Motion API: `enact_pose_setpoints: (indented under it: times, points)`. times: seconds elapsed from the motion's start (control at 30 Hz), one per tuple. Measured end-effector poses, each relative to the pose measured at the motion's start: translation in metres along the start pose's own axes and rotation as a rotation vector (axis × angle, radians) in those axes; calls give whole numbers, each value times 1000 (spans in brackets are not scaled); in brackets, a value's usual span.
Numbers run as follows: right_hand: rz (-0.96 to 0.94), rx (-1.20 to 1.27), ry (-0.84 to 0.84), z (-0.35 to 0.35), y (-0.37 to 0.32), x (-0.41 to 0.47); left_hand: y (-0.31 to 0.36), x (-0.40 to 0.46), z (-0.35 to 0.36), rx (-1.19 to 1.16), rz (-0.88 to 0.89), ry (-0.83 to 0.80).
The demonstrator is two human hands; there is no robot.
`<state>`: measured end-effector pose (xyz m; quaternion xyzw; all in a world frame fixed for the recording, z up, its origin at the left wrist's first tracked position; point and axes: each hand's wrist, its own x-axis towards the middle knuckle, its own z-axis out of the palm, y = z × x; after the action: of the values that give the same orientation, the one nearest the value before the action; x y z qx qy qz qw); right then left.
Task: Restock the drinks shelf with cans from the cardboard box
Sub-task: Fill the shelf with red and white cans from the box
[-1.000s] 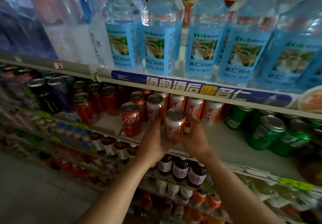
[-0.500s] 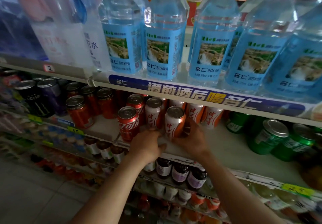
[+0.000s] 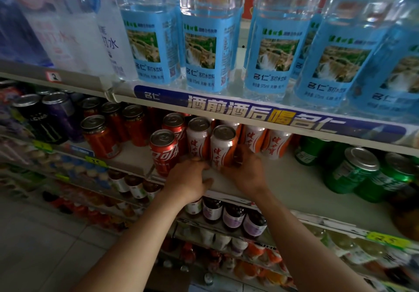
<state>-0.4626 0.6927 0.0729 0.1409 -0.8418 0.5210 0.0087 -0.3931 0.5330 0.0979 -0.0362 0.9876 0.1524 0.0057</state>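
White-and-orange aluminium can [image 3: 221,147] upright on pale shelf board [image 3: 292,182], front of its row. Right hand [image 3: 246,171] curled round its base; left hand [image 3: 189,179] fingertips at its foot, grip unclear. Likely nearly seated. Bare board rightward; cardboard box unseen.

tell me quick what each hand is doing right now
Left hand: fingers curled at the base of the front white can; grip cannot be told.
Right hand: curled round that can, holding it.
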Motion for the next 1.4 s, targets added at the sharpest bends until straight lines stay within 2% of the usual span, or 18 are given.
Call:
enact_pose_setpoints:
  times: [0.43, 0.53, 0.6, 0.7, 0.77, 0.83, 0.93, 0.97, 1.03, 1.1, 1.13, 1.2, 1.23, 1.33, 1.4]
  points:
    - [10, -29, 5, 1, 0, 5, 3, -3, 3, -39, -29, 1]
    - [17, -62, -21, 2, 3, 1, -5, -10, 5, -203, -17, 13]
    - [16, -68, -41, -3, -3, -4, -12, -23, 6, -322, 33, 116]
    - [-115, -98, 57, -14, -28, -31, -20, -49, 6, -389, 125, 344]
    - [-219, -50, 130, -11, -49, -60, -29, -70, 13, -440, 103, 461]
    - [-298, 13, 104, 2, -66, -88, -44, -92, 28, -493, 2, 495]
    - [-339, 119, -171, 49, -62, -115, -86, -128, 75, -642, -260, 464]
    - [-311, 145, -301, 64, -56, -120, -97, -136, 90, -659, -363, 402]
    - [-173, 100, -696, 129, -21, -140, -136, -179, 149, -722, -675, 314]
    - [-24, -13, -969, 189, 33, -159, -165, -221, 212, -815, -933, 192]
    - [59, -62, -1079, 219, 64, -170, -176, -242, 245, -872, -1017, 188]
    - [306, -79, -1220, 270, 130, -191, -189, -279, 310, -964, -1162, 117]
    - [460, -36, -1230, 301, 163, -203, -199, -297, 337, -989, -1239, 62]
    - [508, -186, -1264, 361, 237, -231, -215, -333, 398, -1062, -1394, 69]
    - [591, -243, -1299, 408, 291, -256, -235, -355, 454, -1068, -1436, 89]
